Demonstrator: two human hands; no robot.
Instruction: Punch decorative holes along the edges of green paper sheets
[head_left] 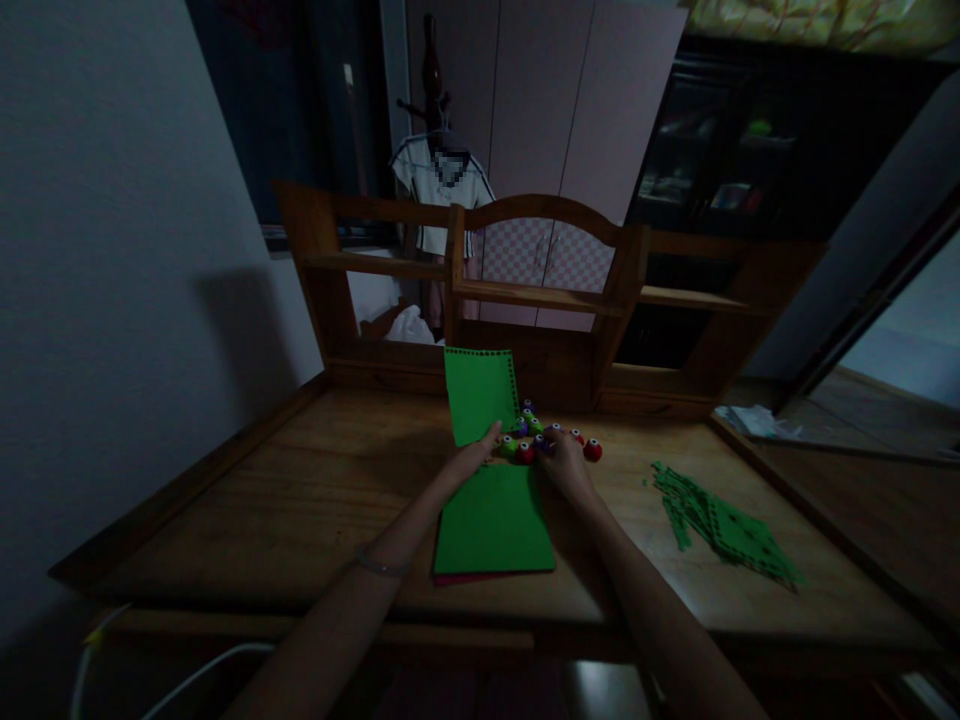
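Note:
My left hand (480, 447) is closed on the lower edge of a green sheet (480, 392), thumb uppermost. The sheet tilts up, with rows of small dark holes along its top and right edges. My right hand (564, 460) has its fingers curled round a small purple craft punch (540, 443), partly hidden by the fingers. Around it sit several similar rounded pieces with white-and-dark tops, among them a red one (593, 450) and a green one (509, 446). Below both hands lies a stack of green sheets (495, 525), with a pink edge showing underneath.
Perforated green sheets and cut strips (720, 520) lie at the right of the wooden desk (300, 490). A wooden shelf unit (540, 295) rises along the desk's back edge. A white cable (202, 665) hangs near the front left. The room is dim.

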